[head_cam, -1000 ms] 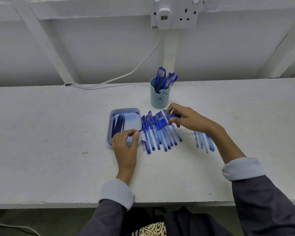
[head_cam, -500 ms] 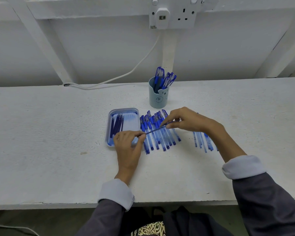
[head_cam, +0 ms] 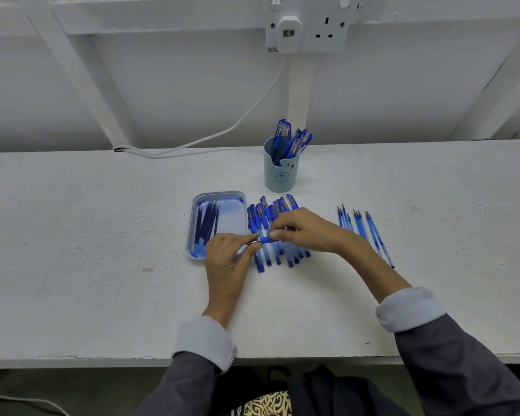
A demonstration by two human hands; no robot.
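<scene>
Tabletop of rough white-painted board (head_cam: 72, 235) carries everything close in front of me, so neither arm has to stretch. My left hand (head_cam: 225, 259) and right hand (head_cam: 306, 231) meet just above it, over the near ends of a row of capped blue-and-clear plastic pens (head_cam: 263, 217) lying side by side. I judge that row to be parts waiting their turn.

A pale blue rectangular plastic tray (head_cam: 219, 194) sits just beside my left hand. Its raised rim keeps the thin dark-blue ink refills (head_cam: 206, 223) from rolling away. Behind the row, a light blue plastic cup with a drawn face (head_cam: 279, 172) holds more blue pens upright, out of my working space. Well to the right lie several uncapped clear blue pen barrels (head_cam: 360, 226), tips pointing away from me.

The one blue pen being fitted together (head_cam: 266, 240) hangs level between my hands. My left fingers are curled tight on its metal-tipped end and my right fingertips pinch the blue grip section, opposed probably so I can twist the parts together.
</scene>
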